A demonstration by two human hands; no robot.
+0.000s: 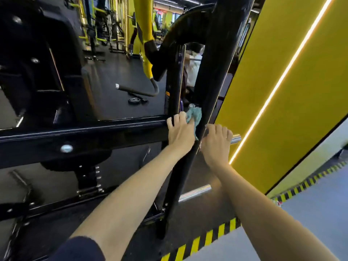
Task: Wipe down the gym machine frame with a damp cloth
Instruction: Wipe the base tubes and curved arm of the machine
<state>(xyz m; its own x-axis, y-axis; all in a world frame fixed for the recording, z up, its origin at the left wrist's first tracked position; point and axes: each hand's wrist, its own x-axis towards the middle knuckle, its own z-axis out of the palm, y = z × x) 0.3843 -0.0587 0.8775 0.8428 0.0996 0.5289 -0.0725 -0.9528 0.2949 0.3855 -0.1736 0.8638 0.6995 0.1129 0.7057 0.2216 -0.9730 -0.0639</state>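
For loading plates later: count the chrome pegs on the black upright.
2: upper peg at the right hand, lower peg near the base. More may hide behind the upright.

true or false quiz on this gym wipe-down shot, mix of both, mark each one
1. The left hand holds a teal cloth against the frame. True.
2. The machine frame being wiped is yellow. False: the frame is black; the yellow surface is the wall panel on the right.
3. The right hand grips a chrome peg beside the upright post. True.
4. A weight plate hangs on that chrome peg. False: it lies on the floor beyond the frame.
5. Both hands wear gloves. False: both are bare.
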